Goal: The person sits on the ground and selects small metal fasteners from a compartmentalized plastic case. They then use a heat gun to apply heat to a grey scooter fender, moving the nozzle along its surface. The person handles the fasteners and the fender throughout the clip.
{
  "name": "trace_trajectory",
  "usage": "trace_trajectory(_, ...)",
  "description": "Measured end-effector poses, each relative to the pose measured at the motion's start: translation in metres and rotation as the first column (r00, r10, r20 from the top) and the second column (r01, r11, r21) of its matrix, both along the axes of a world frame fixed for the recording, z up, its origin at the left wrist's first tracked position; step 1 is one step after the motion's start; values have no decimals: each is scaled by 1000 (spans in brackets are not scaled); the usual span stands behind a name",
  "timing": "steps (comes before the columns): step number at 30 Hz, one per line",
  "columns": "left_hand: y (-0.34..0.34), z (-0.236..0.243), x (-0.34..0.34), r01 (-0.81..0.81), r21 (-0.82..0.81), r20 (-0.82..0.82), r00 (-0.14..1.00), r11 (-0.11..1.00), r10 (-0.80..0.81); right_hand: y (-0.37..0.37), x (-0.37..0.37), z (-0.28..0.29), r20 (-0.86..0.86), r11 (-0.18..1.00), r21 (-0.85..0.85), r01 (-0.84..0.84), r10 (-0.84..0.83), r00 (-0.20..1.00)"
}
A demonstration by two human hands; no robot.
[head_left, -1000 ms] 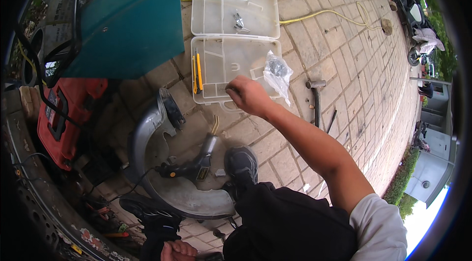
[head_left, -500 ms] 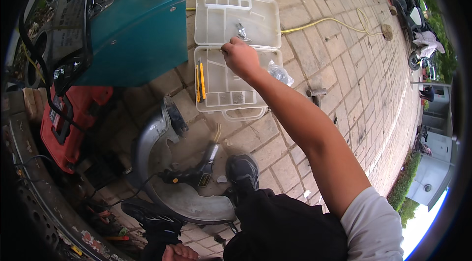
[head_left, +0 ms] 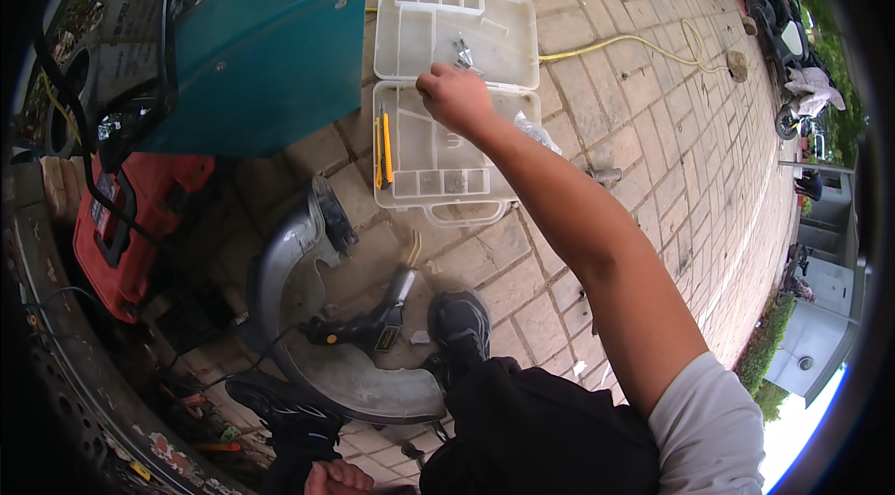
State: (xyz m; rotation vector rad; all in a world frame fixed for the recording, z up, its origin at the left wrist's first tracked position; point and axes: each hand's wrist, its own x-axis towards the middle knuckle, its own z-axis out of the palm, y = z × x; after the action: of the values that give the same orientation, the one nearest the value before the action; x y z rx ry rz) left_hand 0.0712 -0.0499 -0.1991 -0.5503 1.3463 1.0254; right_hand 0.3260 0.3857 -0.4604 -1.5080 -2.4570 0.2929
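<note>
A clear plastic case (head_left: pixel 416 133) is holding silver metal pieces (head_left: pixel 463 51) and slim yellow tools (head_left: pixel 388 146), running hinge-to-handle — right hand (head_left: pixel 457 102) curling above, left hand (head_left: pixel 340 476) well apart, both grasps indiscernible.

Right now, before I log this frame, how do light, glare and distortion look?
Head view: daylight, with the white sky blown out at lower right; head view: deep shade beside the red plastic case; head view: lines in the tan brick paving bend toward the black fisheye rim.
</note>
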Motion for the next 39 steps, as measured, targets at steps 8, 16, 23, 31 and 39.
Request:
trace_trajectory(8,-4,-3,-2,-18,-19,11,1000,1000,18,13,11,8,-406,802,-586,111,-410,817)
trace_trajectory(16,-4,-3,-2,-25,-12,15,1000,1000,26,3,-8,10,-163,973,-227,31,-69,984)
trace_trajectory(23,-2,0,-2,-29,-5,29,999,1000,29,9,-18,2,92,976,-219,21,-1,996)
trace_trajectory(31,1,1,-2,-22,-3,18,1000,1000,22,5,-20,1,144,972,-234,13,21,989)
trace_trajectory(39,0,4,-3,-8,18,15,1000,1000,8,-2,-26,-10,164,986,-167,-15,43,986)
